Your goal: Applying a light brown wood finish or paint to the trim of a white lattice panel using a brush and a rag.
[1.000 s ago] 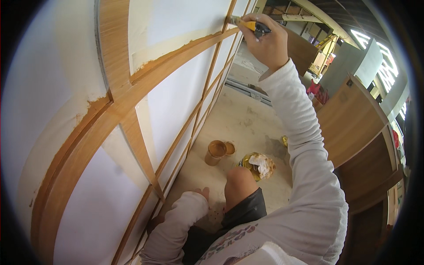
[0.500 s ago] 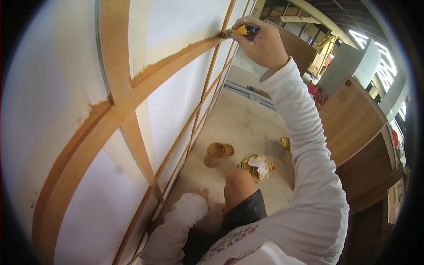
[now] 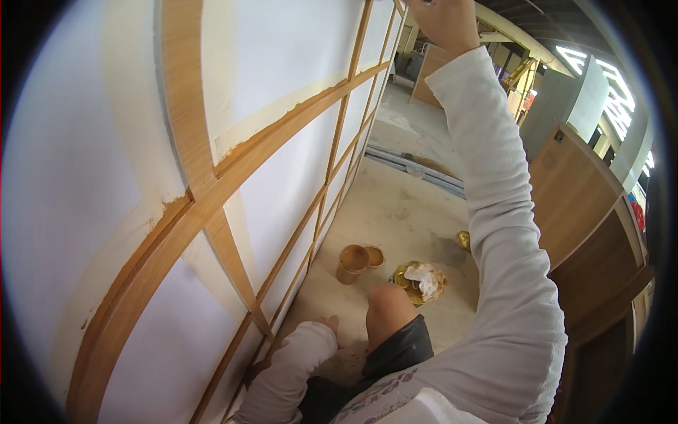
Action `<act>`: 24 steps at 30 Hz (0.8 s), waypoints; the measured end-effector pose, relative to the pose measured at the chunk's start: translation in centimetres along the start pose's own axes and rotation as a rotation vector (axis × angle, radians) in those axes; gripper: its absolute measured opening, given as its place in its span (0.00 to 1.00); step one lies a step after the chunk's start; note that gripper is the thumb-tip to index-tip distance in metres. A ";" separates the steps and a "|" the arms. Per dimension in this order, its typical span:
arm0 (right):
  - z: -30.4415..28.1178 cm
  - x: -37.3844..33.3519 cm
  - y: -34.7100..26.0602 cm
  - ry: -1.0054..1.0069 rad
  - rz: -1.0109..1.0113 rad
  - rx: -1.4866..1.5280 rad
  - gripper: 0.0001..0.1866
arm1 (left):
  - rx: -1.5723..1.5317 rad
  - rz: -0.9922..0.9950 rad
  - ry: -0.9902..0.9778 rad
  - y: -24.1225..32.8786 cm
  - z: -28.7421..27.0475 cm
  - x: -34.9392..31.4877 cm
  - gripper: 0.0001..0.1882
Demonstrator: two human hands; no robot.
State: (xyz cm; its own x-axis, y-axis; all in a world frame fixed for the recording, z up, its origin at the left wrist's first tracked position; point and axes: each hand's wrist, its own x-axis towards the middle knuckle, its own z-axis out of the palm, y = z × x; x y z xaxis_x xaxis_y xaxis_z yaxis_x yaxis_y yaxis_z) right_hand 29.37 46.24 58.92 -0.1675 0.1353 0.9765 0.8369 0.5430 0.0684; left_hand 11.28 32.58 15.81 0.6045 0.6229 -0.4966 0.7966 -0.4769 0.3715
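My right hand [image 3: 446, 22] is raised at the top edge, and its fingers are mostly cut off by the frame. Only a dark bit of the paintbrush handle seems to show beside them; the bristles are out of view. To the left stands a white panelled wall with a brown wooden lattice [image 3: 282, 119]. Pale tape-like strips [image 3: 227, 106] border the wood, and brown paint laps unevenly onto them. Low down, my left hand [image 3: 332, 326] is mostly hidden by its sleeve. A few fingers stick out, apart, beside my bent knee [image 3: 387, 307], with nothing visible in them.
On the beige floor stand a cup of brown paint [image 3: 352, 261] and its lid-like dish [image 3: 375, 256]. Nearby is an open tin [image 3: 409, 272] with a whitish rag [image 3: 427, 280] on it. Wooden cabinet boards [image 3: 575, 191] stand at right. Metal strips [image 3: 417, 169] lie beyond.
My right hand has risen from the lattice bar to the top edge, taking the paintbrush almost out of view. The whole view has shifted slightly, while my left hand stays low.
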 end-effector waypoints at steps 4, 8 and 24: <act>-1.7 -4.9 -1.9 0.180 -0.175 0.122 0.08 | 0.113 0.258 0.102 -1.8 2.0 0.5 0.22; -5.7 -21.3 -4.3 -0.277 -0.240 0.277 0.12 | -0.638 0.532 0.552 1.6 -1.2 -1.0 0.29; -13.0 -54.2 6.7 -1.173 1.180 -0.271 0.33 | -1.536 0.089 0.464 4.3 0.3 2.1 0.11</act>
State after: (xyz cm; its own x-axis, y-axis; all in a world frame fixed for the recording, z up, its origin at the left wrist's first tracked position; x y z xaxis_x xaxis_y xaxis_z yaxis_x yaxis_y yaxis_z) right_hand 50.84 31.77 9.16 0.4059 0.9025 -0.1438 0.8172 -0.4289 -0.3851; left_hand 15.98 31.69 16.11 0.3687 0.8901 -0.2681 -0.1614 0.3453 0.9245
